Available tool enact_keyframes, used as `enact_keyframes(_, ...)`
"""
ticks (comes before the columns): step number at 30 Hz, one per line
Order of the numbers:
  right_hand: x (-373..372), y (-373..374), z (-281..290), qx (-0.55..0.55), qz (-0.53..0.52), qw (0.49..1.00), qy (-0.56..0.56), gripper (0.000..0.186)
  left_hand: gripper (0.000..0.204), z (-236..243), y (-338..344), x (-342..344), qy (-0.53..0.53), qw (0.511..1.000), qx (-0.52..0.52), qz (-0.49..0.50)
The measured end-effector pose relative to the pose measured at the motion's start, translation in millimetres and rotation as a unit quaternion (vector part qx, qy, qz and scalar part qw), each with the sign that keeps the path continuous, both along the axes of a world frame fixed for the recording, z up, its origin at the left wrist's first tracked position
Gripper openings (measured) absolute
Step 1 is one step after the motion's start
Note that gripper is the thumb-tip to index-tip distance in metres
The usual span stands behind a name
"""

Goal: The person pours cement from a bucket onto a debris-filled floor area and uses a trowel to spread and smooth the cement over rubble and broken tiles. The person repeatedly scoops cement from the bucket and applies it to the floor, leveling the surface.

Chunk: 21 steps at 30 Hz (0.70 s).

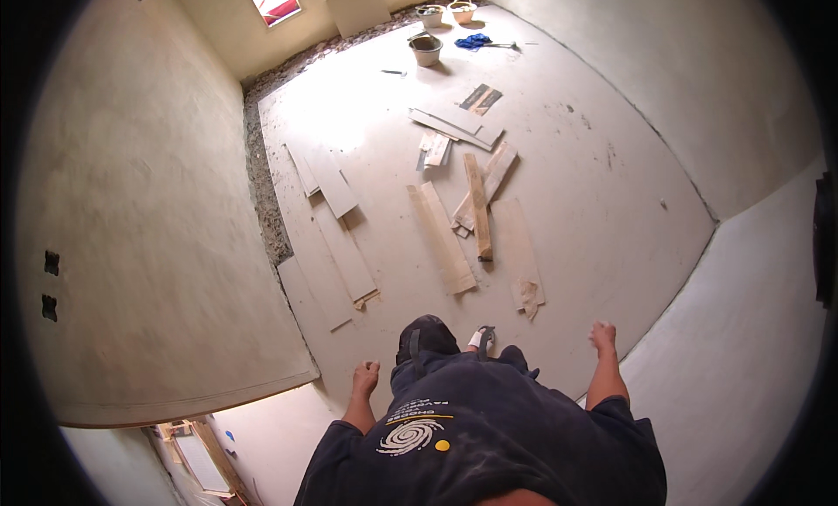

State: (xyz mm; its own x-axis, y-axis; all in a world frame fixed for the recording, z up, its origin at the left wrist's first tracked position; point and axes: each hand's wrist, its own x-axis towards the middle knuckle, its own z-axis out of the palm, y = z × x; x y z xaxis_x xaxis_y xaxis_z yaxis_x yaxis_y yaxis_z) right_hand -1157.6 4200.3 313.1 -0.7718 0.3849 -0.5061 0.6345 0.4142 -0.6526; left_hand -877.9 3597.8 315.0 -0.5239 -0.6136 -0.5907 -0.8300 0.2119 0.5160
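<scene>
Hands hanging free above a plank-strewn floor

Both hands are hanging at the person's sides — the left hand (366, 378) is curling into a loose, narrow grip with nothing in it, and the right hand (602, 336) is doing the same, fingers half bent and holding nothing. Nearest them, pale planks (443, 237) are lying scattered on the grey floor (594, 200) just ahead of the feet, some crossing one another — more are lining up along the left wall (148, 244). Buckets (426, 49) are standing well apart at the far end.
</scene>
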Motion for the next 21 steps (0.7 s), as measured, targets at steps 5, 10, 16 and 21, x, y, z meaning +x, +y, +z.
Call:
enact_keyframes(5,-92.9,-69.4,47.2,-0.022,0.099,0.986,0.133,0.038,0.05,-2.7,34.3,-25.6,-0.029,0.999,0.024,-0.034)
enact_keyframes(10,-46.5,-106.1,-7.8,-0.025,0.16,0.986,-0.029,0.021,0.05,-12.3,17.0,-38.5,-0.076,0.997,0.013,-0.016)
enact_keyframes(16,83.9,-65.2,-60.5,0.03,0.032,0.971,-0.235,0.036,0.049,-16.0,-27.0,-87.4,-0.087,0.995,0.019,-0.042)
enact_keyframes(21,98.8,-55.4,-79.7,-0.064,-0.13,0.957,-0.253,0.037,0.05,-22.3,-85.9,-171.8,-0.094,0.993,0.018,-0.071)
